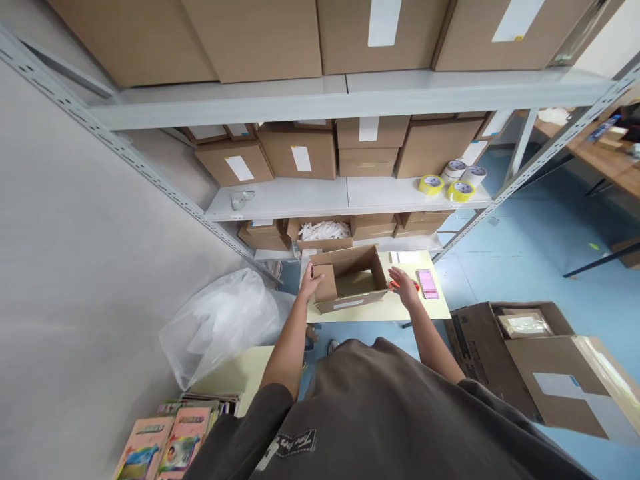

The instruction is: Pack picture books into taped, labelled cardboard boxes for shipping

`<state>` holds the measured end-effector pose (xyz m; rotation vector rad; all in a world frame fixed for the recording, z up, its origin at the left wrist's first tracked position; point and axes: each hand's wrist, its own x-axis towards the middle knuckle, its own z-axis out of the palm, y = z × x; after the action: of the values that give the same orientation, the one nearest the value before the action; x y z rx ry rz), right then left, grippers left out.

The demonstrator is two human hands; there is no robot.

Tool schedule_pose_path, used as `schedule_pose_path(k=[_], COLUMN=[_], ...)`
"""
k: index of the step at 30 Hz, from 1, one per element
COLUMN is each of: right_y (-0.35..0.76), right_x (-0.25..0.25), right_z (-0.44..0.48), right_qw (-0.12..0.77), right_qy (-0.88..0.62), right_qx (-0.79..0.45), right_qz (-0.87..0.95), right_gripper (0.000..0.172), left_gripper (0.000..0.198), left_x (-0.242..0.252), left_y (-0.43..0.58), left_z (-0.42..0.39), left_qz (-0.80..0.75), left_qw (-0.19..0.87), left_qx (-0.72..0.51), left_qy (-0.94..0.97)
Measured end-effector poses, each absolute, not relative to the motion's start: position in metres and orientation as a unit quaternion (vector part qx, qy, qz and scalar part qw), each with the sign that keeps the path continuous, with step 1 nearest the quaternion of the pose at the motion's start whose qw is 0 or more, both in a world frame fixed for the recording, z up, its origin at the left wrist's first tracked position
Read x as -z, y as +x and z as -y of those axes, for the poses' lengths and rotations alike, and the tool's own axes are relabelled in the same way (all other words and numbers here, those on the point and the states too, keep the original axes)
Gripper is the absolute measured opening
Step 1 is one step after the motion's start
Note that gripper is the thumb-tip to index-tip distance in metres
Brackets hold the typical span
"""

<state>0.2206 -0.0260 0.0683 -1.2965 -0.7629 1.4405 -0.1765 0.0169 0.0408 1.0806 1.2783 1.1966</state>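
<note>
An open cardboard box point(350, 300) stands on a pale yellow table point(430, 310). Its inside shows, with a folded flap at the left end. My left hand point(311, 285) grips that end, thumb on the flap and fingers over the outer edge; a small dark spot shows by the fingers. At the opposite end, my right hand point(404, 288) has its fingers stretched out beside the box wall. Something orange-red point(395, 285) lies beside and partly under this hand, too covered to name. To its right is a pink, pixelated rectangle point(427, 284).
Ahead, a metal shelf point(300, 193) bears cardboard boxes, rolls of tape point(461, 191) and a box of white pieces point(325, 231). Left of the table lies a clear plastic bag point(230, 313), with books point(185, 433) nearer. Large cartons point(555, 373) stand on the floor to the right.
</note>
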Motion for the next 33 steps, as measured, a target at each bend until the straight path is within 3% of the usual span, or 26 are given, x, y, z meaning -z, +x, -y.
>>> schedule_pose_path(k=[6,14,18,23,33], right_y=[0.207,0.199,0.187,0.183,0.198], right_x=[-0.09,-0.043,-0.027,-0.028,-0.019], right_z=[0.01,0.048,0.054,0.055,0.087], right_qw=[0.437,0.38,0.391,0.418,0.374], right_qy=[-0.547,-0.603,-0.594,-0.562,-0.548], right_qx=[-0.578,-0.613,-0.629,-0.645,-0.667], right_qz=[0.419,0.341,0.313,0.304,0.34], right_gripper=[0.052,0.045,0.053,0.07,0.058], left_gripper=[0.084,0.047,0.032,0.03,0.026], left_x=[-0.03,-0.013,-0.005,-0.001,0.008], left_y=[-0.165,-0.164,-0.164,-0.157,-0.163], left_z=[-0.04,-0.033,-0.021,-0.024,-0.04], left_qz=[-0.534,-0.579,-0.607,-0.622,-0.61], left_qw=[0.511,0.503,0.479,0.469,0.481], left_qx=[-0.525,-0.489,-0.483,-0.496,-0.512], left_qy=[0.422,0.415,0.411,0.382,0.367])
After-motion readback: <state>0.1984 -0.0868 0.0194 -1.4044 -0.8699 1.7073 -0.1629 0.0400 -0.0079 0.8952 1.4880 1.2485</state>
